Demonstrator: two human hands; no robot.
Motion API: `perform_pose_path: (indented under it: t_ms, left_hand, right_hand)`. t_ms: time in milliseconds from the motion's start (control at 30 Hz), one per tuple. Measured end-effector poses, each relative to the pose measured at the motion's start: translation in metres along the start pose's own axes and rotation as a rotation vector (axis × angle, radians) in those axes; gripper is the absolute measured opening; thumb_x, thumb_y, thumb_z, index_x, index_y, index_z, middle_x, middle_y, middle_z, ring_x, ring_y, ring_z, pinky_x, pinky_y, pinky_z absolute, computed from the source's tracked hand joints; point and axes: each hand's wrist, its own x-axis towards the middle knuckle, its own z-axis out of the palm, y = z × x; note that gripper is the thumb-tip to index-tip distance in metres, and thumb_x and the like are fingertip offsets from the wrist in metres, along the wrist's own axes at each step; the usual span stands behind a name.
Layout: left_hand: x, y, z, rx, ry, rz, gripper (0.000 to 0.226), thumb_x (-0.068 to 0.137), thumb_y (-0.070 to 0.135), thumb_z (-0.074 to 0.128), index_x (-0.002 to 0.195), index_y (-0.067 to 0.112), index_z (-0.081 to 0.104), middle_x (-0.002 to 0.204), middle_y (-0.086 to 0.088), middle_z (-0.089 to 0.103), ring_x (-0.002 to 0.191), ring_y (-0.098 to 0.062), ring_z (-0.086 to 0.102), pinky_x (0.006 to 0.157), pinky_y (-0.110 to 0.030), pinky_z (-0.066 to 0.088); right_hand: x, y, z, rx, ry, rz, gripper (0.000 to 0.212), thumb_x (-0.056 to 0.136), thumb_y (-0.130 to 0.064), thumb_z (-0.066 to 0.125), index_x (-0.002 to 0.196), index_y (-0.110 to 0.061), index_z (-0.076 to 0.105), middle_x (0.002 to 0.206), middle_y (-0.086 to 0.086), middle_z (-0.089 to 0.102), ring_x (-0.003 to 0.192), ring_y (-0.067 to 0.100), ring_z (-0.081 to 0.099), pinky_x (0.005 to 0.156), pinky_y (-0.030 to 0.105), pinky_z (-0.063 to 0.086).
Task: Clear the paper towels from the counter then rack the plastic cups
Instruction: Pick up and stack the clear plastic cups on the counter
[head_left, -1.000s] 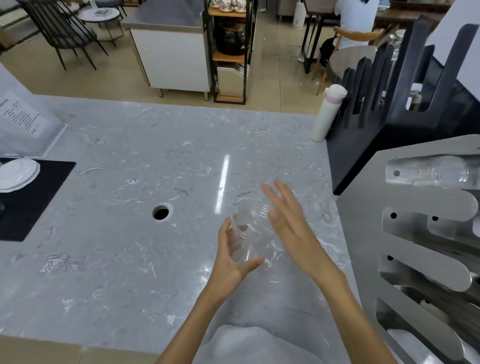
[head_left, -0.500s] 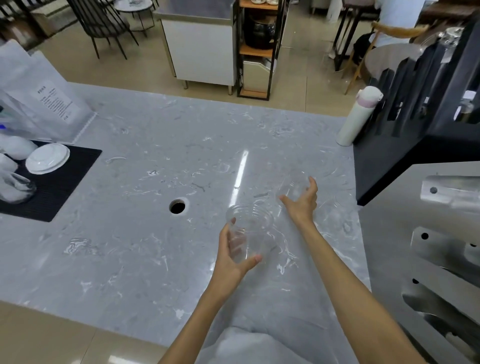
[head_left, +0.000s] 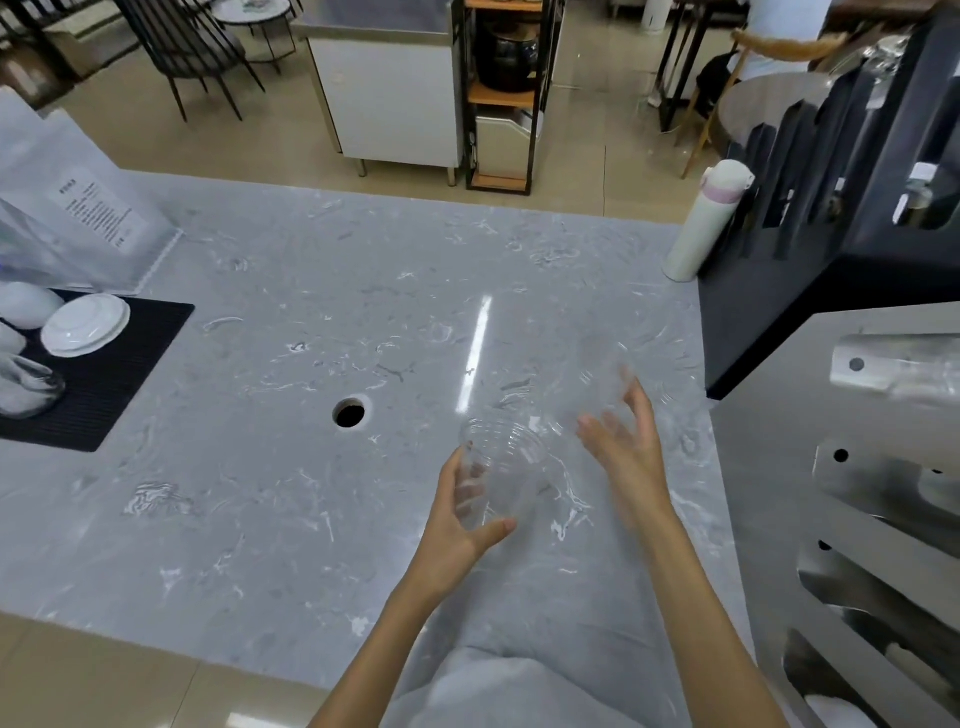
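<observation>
A clear plastic cup (head_left: 501, 467) is held upright just above the grey marble counter (head_left: 311, 338), with my left hand (head_left: 462, 512) wrapped around its side. My right hand (head_left: 623, 447) is just to the right, fingers spread around a second clear cup (head_left: 602, 371) that is smeared by motion blur. The silver cup rack (head_left: 883, 467) with slanted slots stands at the right edge, a clear cup lying in its top slot (head_left: 914, 371). No paper towel shows on the counter.
A round hole (head_left: 349, 413) is cut in the counter left of my hands. A black mat (head_left: 119, 364) with white dishes lies at the far left. A white bottle (head_left: 709, 223) stands beside a black rack (head_left: 831, 249) at the back right.
My right hand reached out to a cup lying on the counter, then drew back toward the left hand with it. The left hand kept its cup in place. The view shifted left.
</observation>
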Motion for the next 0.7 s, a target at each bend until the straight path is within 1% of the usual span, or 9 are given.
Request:
perform_pose_path:
  t_ms: [67,167,267,333,400,500,567,633,700]
  left_hand:
    - [-0.003,-0.002,0.002,0.026,-0.042,-0.004,0.101,0.07,0.038,0.087,0.151,0.048,0.026,0.138,0.021,0.049,0.126,-0.001,0.051,0.098,-0.018,0.043]
    - [-0.007,-0.006,0.006,0.066,-0.114,0.001,0.102,0.077,0.028,0.087,0.154,0.042,0.023,0.142,0.016,0.046,0.132,-0.007,0.048,0.107,-0.025,0.042]
    - [-0.011,-0.008,0.011,0.112,-0.177,0.007,0.102,0.08,0.024,0.086,0.157,0.04,0.02,0.147,0.013,0.043,0.134,-0.009,0.046,0.103,-0.02,0.044]
    - [-0.012,-0.009,0.014,0.129,-0.191,0.011,0.103,0.08,0.025,0.086,0.156,0.041,0.02,0.147,0.014,0.043,0.134,-0.007,0.046,0.098,-0.011,0.045]
    - [-0.011,-0.01,0.015,0.145,-0.205,0.019,0.103,0.078,0.025,0.087,0.156,0.043,0.021,0.146,0.014,0.044,0.133,-0.005,0.047,0.097,-0.01,0.045]
    - [-0.01,-0.01,0.016,0.186,-0.226,0.043,0.101,0.079,0.026,0.086,0.154,0.046,0.022,0.148,0.015,0.043,0.129,0.006,0.046,0.096,-0.006,0.043]
    - [-0.008,-0.006,0.016,0.214,-0.238,0.066,0.099,0.08,0.027,0.085,0.149,0.053,0.02,0.148,0.02,0.04,0.126,0.014,0.043,0.094,-0.004,0.042]
    - [-0.007,0.0,0.015,0.252,-0.251,0.112,0.098,0.08,0.029,0.083,0.147,0.06,0.018,0.147,0.025,0.038,0.128,0.013,0.041,0.099,-0.01,0.041]
    - [-0.005,0.005,0.016,0.299,-0.273,0.167,0.096,0.079,0.033,0.081,0.15,0.054,0.02,0.147,0.028,0.036,0.132,0.008,0.04,0.109,-0.02,0.038]
  right_hand:
    - [-0.038,-0.008,-0.014,0.082,0.012,0.044,0.079,0.077,-0.043,0.085,0.14,-0.061,0.04,0.149,-0.02,0.041,0.123,0.011,0.064,0.1,0.035,0.049]
    - [-0.086,-0.007,-0.036,0.205,0.057,0.139,0.088,0.064,-0.046,0.09,0.137,-0.063,0.044,0.145,-0.01,0.05,0.124,0.01,0.063,0.103,0.028,0.047]
    - [-0.117,-0.008,-0.056,0.331,0.09,0.198,0.081,0.068,-0.028,0.086,0.134,-0.06,0.051,0.142,0.0,0.059,0.122,0.008,0.064,0.096,0.02,0.053]
    - [-0.124,-0.014,-0.062,0.361,0.138,0.195,0.071,0.073,-0.017,0.079,0.129,-0.055,0.058,0.139,0.005,0.064,0.118,0.012,0.068,0.097,0.023,0.053]
    - [-0.127,-0.021,-0.062,0.274,0.202,0.151,0.066,0.08,-0.013,0.075,0.129,-0.053,0.057,0.141,0.003,0.062,0.116,0.012,0.069,0.103,0.031,0.051]
    - [-0.12,-0.032,-0.061,-0.006,0.239,0.002,0.066,0.091,-0.001,0.067,0.142,-0.039,0.049,0.15,0.004,0.052,0.108,0.004,0.07,0.087,0.012,0.053]
    - [-0.113,-0.041,-0.06,-0.193,0.159,-0.085,0.068,0.094,0.004,0.063,0.144,-0.04,0.046,0.155,0.001,0.046,0.104,0.003,0.071,0.086,0.006,0.049]
    - [-0.108,-0.049,-0.056,-0.374,0.014,-0.145,0.073,0.097,0.002,0.059,0.142,-0.053,0.043,0.159,-0.018,0.035,0.104,0.005,0.071,0.094,0.008,0.047]
    - [-0.104,-0.054,-0.05,-0.487,-0.117,-0.185,0.074,0.099,0.002,0.054,0.144,-0.055,0.039,0.159,-0.031,0.027,0.106,0.007,0.07,0.097,0.007,0.042]
